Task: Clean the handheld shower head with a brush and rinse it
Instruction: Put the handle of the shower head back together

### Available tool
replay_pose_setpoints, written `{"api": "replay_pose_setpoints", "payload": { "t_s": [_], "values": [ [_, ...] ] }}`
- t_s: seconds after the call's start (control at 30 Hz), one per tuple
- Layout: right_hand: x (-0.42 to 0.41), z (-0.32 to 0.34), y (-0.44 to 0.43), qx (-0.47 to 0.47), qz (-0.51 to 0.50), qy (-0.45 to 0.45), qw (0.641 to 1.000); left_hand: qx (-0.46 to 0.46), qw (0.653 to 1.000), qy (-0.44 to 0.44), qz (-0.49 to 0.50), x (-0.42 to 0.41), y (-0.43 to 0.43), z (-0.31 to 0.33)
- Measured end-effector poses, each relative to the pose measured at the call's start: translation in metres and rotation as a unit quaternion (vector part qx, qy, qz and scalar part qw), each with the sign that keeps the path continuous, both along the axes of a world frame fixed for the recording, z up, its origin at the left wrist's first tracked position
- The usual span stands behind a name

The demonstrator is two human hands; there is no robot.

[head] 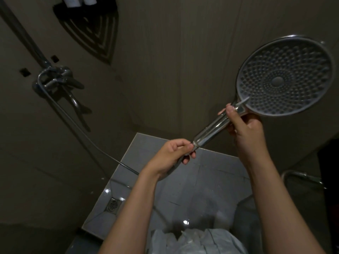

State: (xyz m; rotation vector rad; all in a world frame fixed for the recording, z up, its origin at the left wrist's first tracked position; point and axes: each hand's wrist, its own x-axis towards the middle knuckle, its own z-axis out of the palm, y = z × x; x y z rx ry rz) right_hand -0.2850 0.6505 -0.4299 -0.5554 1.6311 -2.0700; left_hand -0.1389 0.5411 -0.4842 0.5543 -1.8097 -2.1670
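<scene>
A handheld shower head is held up at the right by 2 hands, nozzle face toward the viewer. The left hand is curled round the hose joint at the handle's base. The right hand is wrapped round the handle under the disc. A thin pale sliver, perhaps a brush, is seen at the neck. The face is best held steady while each nozzle ring is scrubbed.

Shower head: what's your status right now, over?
Left hand grips handle base. Right hand grips handle neck, thin white tool by thumb. Shower head raised, nozzles facing camera. Nothing blocking.
</scene>
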Motion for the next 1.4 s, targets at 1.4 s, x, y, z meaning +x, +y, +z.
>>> {"api": "replay_pose_setpoints", "payload": {
  "t_s": [1.4],
  "values": [
    [-0.003,-0.008,0.003,0.016,-0.143,-0.034,0.989,-0.186,0.976,-0.019,0.112,-0.011,0.009,0.008]
  ]
}}
